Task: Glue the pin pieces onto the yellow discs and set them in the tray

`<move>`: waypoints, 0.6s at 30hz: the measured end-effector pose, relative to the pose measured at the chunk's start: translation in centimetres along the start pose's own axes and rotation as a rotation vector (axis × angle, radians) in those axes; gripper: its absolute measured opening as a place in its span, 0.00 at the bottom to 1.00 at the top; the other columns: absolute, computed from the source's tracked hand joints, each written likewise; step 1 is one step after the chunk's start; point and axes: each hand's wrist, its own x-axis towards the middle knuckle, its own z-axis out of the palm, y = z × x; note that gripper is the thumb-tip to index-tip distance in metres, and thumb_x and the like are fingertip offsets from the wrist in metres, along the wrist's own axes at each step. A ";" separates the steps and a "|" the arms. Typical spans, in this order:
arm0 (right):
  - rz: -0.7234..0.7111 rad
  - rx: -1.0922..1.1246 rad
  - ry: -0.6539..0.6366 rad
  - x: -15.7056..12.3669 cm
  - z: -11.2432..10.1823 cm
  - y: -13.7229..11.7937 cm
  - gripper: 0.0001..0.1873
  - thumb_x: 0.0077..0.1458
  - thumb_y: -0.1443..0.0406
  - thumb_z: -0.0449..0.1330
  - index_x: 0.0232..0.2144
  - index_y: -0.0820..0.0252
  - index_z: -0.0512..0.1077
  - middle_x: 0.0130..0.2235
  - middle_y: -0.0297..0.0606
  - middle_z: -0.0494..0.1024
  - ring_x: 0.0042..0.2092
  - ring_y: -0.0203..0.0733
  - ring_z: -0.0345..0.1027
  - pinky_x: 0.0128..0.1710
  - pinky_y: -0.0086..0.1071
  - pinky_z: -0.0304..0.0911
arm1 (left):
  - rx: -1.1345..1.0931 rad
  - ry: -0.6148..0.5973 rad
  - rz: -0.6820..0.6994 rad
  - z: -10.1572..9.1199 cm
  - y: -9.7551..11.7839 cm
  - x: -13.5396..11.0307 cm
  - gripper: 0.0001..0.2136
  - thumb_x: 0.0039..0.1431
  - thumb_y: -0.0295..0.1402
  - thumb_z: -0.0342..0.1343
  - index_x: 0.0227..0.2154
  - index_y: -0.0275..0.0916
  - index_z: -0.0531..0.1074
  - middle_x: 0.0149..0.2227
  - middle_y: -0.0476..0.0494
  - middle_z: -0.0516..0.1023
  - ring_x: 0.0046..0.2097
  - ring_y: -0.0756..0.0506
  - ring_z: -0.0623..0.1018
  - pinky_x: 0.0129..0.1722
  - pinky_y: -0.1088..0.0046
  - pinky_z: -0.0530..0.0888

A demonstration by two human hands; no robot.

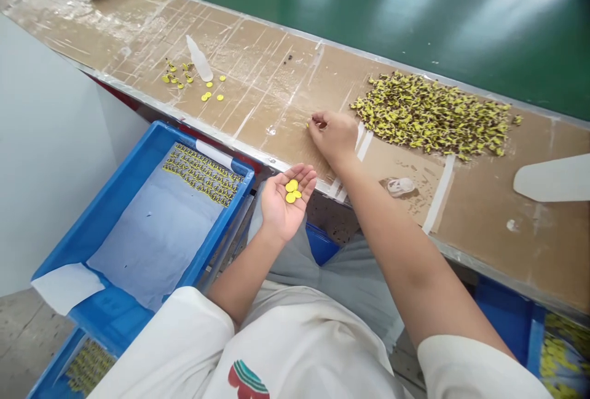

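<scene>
My left hand [286, 202] is palm up beside the table edge, fingers loosely extended, and holds several round yellow discs [292, 190] in its palm. Over the tabletop, my right hand [332, 134] is closed in a pinch. A speck of yellow shows at its fingertips, from a small piece [307, 125] mostly hidden by the fingers. To the right lies a large heap of small yellow-and-dark-brown pieces [433, 113]. At the left, a white squeeze bottle [199, 59] stands among loose yellow discs [220, 98] and a few assembled yellow-and-dark pieces [173, 78].
A blue tray [59, 245] at my left, lined with a pale sheet [157, 221], has rows of yellow-and-dark pieces [203, 171] at its far end. Behind the cardboard-covered table [258, 73] runs a green surface [332, 5]. A clump of whitish material [401, 187] and a white panel [553, 177] lie rightward.
</scene>
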 end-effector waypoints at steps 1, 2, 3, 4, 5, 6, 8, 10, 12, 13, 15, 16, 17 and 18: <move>-0.003 -0.024 -0.005 0.1 0.3 0.0 0.11 0.60 0.63 0.59 0.40 0.61 0.79 0.38 0.43 0.83 0.42 0.49 0.76 0.48 0.41 0.66 | 0.004 -0.008 0.008 -0.1 0.1 0.0 0.14 0.58 0.35 0.51 0.39 0.35 0.79 0.45 0.36 0.82 0.51 0.45 0.81 0.56 0.68 0.75; -0.002 -0.040 -0.006 0.0 0.5 0.1 0.11 0.60 0.62 0.59 0.40 0.60 0.79 0.38 0.44 0.83 0.43 0.50 0.76 0.48 0.41 0.66 | 0.006 -0.013 0.015 -0.1 0.2 0.1 0.14 0.58 0.35 0.51 0.39 0.35 0.78 0.45 0.36 0.82 0.51 0.45 0.81 0.57 0.66 0.75; 0.004 -0.051 -0.004 -0.1 0.6 0.1 0.12 0.60 0.62 0.58 0.40 0.60 0.79 0.38 0.44 0.83 0.43 0.50 0.76 0.47 0.41 0.66 | 0.010 -0.015 0.020 -0.2 0.3 0.2 0.14 0.57 0.35 0.51 0.39 0.35 0.78 0.45 0.36 0.82 0.51 0.45 0.81 0.57 0.65 0.75; 0.015 -0.057 -0.001 -0.2 0.6 0.1 0.12 0.60 0.61 0.58 0.40 0.60 0.78 0.39 0.44 0.83 0.43 0.51 0.76 0.47 0.42 0.66 | 0.013 -0.015 0.023 -0.3 0.4 0.2 0.14 0.57 0.35 0.51 0.38 0.35 0.78 0.45 0.36 0.82 0.52 0.44 0.81 0.57 0.64 0.75; 0.027 -0.057 0.002 -0.3 0.6 0.1 0.12 0.60 0.61 0.58 0.41 0.60 0.78 0.39 0.44 0.83 0.43 0.51 0.76 0.47 0.42 0.66 | 0.017 -0.014 0.024 -0.3 0.4 0.3 0.14 0.57 0.35 0.50 0.38 0.35 0.78 0.45 0.36 0.82 0.52 0.44 0.81 0.57 0.63 0.75; 0.039 -0.051 0.006 -0.4 0.6 0.2 0.13 0.60 0.60 0.59 0.41 0.60 0.78 0.40 0.44 0.83 0.43 0.51 0.76 0.48 0.42 0.66 | 0.020 -0.015 0.022 -0.4 0.4 0.4 0.14 0.57 0.35 0.50 0.38 0.36 0.78 0.45 0.36 0.82 0.52 0.43 0.81 0.57 0.63 0.75; 0.055 -0.023 0.019 -0.4 0.6 0.3 0.14 0.58 0.59 0.61 0.43 0.60 0.78 0.41 0.44 0.83 0.44 0.51 0.76 0.49 0.42 0.66 | 0.025 -0.020 0.021 -0.5 0.3 0.6 0.14 0.56 0.35 0.50 0.38 0.36 0.78 0.45 0.36 0.83 0.52 0.43 0.81 0.57 0.62 0.75; 0.064 0.010 0.031 -0.2 0.7 0.4 0.16 0.57 0.58 0.64 0.44 0.61 0.77 0.42 0.44 0.83 0.45 0.51 0.76 0.49 0.42 0.66 | 0.023 -0.030 0.020 -0.5 0.3 0.7 0.13 0.56 0.35 0.50 0.38 0.36 0.78 0.44 0.37 0.83 0.51 0.44 0.81 0.57 0.63 0.75; 0.058 0.027 0.065 0.0 0.5 0.4 0.17 0.55 0.57 0.66 0.44 0.62 0.77 0.42 0.44 0.83 0.45 0.51 0.76 0.50 0.43 0.66 | 0.007 -0.041 0.013 -0.5 0.2 0.8 0.13 0.56 0.34 0.51 0.37 0.36 0.78 0.44 0.37 0.83 0.50 0.45 0.82 0.58 0.64 0.74; 0.044 0.031 0.099 -0.1 0.2 0.2 0.17 0.54 0.57 0.66 0.43 0.61 0.77 0.42 0.44 0.83 0.45 0.51 0.76 0.51 0.43 0.66 | 0.001 -0.047 0.010 -0.5 0.2 0.8 0.13 0.56 0.34 0.51 0.37 0.36 0.78 0.44 0.37 0.83 0.50 0.45 0.82 0.58 0.64 0.74; -0.002 0.054 0.188 -0.8 -1.0 -0.4 0.14 0.56 0.57 0.65 0.40 0.60 0.78 0.41 0.43 0.83 0.44 0.49 0.76 0.50 0.42 0.67 | 0.005 -0.068 0.017 -0.6 0.2 0.8 0.13 0.56 0.34 0.51 0.38 0.36 0.79 0.45 0.37 0.83 0.52 0.44 0.81 0.59 0.63 0.74; -0.031 0.081 0.221 -1.6 -1.8 -0.9 0.13 0.58 0.56 0.63 0.39 0.59 0.78 0.39 0.41 0.83 0.42 0.47 0.76 0.48 0.41 0.67 | 0.012 -0.081 0.022 -0.6 0.1 0.8 0.13 0.57 0.34 0.51 0.38 0.36 0.79 0.46 0.37 0.83 0.53 0.44 0.81 0.60 0.62 0.73; -0.062 0.120 0.233 -2.6 -2.8 -1.5 0.12 0.60 0.56 0.62 0.38 0.57 0.78 0.37 0.40 0.83 0.38 0.44 0.75 0.46 0.39 0.68 | 0.020 -0.092 0.026 -0.6 0.1 0.9 0.13 0.57 0.34 0.51 0.38 0.36 0.79 0.47 0.37 0.83 0.55 0.43 0.80 0.60 0.60 0.73; -0.091 0.170 0.218 -3.9 -3.9 -2.1 0.11 0.61 0.56 0.60 0.37 0.56 0.78 0.35 0.38 0.82 0.34 0.41 0.75 0.42 0.36 0.68 | 0.023 -0.100 0.026 -0.7 0.0 0.9 0.14 0.57 0.34 0.50 0.39 0.36 0.79 0.48 0.37 0.82 0.56 0.42 0.79 0.60 0.59 0.73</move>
